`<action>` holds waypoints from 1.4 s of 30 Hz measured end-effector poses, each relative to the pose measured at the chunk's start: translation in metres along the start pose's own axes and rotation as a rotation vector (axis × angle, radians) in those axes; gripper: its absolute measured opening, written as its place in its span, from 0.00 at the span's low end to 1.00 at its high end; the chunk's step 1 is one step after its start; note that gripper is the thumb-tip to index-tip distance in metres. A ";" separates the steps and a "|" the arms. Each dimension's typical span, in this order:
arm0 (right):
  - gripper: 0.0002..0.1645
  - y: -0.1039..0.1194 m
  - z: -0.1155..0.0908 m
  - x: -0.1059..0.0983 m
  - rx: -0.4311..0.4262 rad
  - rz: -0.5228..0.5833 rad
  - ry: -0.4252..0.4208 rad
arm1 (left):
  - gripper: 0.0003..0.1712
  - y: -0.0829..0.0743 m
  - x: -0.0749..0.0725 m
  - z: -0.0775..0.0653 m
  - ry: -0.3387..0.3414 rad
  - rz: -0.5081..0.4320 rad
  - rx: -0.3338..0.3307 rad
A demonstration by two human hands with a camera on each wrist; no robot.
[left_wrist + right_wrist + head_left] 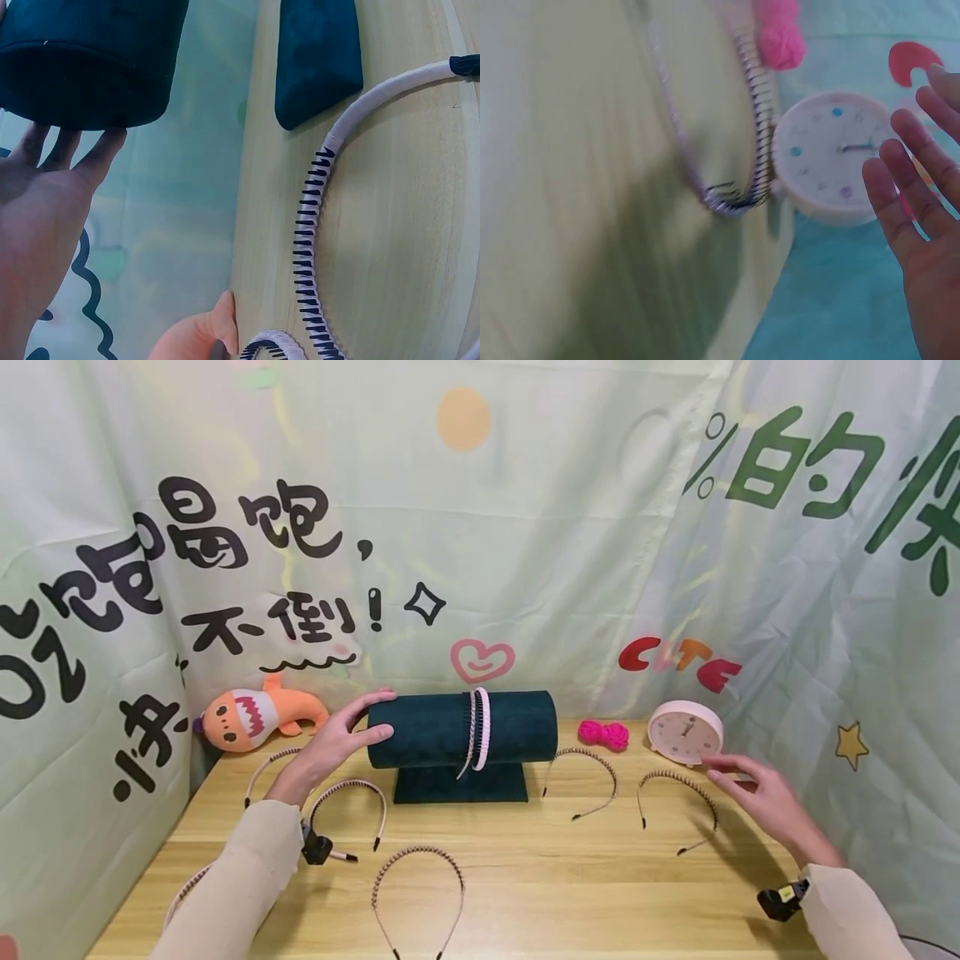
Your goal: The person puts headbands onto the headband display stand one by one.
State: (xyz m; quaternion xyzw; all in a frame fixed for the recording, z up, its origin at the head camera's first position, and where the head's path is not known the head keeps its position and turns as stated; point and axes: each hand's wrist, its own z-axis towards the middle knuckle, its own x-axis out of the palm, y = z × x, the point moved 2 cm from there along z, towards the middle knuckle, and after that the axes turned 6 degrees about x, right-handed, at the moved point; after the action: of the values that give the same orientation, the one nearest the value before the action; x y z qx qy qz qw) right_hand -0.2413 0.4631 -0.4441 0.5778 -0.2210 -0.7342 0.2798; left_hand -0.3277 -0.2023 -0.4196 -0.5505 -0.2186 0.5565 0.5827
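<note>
A dark teal padded roll on a flat base, a headband display stand (427, 731), stands toward the back of the wooden table. Two headbands (482, 727) are looped round its middle, one pale pink and one thin and twisted. My left hand (345, 739) holds the roll's left end, thumb in front and fingers at the top; the left wrist view shows the fingers (101, 159) partly hidden by the roll. At the right, my right hand (761, 793) hovers with nothing in it, fingers extended, near a round clock (832, 202) and a beaded headband (701, 793).
More headbands lie around the stand: one (417, 850) in front, one (592, 753) to its right, others (352, 783) at the left. An orange plush toy (288, 706) and a pink bow (603, 735) sit at the back. Printed curtains (570, 568) enclose the table.
</note>
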 end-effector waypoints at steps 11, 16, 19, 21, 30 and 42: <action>0.20 -0.038 -0.001 0.013 -0.001 -0.013 0.037 | 0.31 -0.001 0.000 0.000 0.005 -0.011 -0.005; 0.20 -0.047 0.000 0.019 0.022 -0.031 0.086 | 0.31 0.001 0.000 0.000 0.005 -0.010 0.001; 0.19 -0.051 0.000 0.022 0.019 -0.066 0.111 | 0.31 0.001 0.000 0.000 0.007 -0.015 0.004; 0.17 -0.053 0.000 0.025 -0.001 -0.085 0.121 | 0.31 0.001 0.000 0.000 0.009 -0.018 0.002; 0.14 -0.064 0.003 0.036 -0.071 -0.080 0.089 | 0.32 -0.001 0.001 0.000 0.007 -0.004 -0.003; 0.12 -0.057 0.007 0.040 -0.053 -0.149 0.058 | 0.34 -0.001 0.000 0.000 0.008 -0.008 -0.007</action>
State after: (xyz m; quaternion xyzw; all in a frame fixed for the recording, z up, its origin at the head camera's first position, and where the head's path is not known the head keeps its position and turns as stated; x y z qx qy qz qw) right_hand -0.2641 0.4791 -0.5089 0.6060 -0.1495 -0.7416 0.2459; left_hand -0.3269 -0.2020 -0.4195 -0.5539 -0.2202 0.5513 0.5838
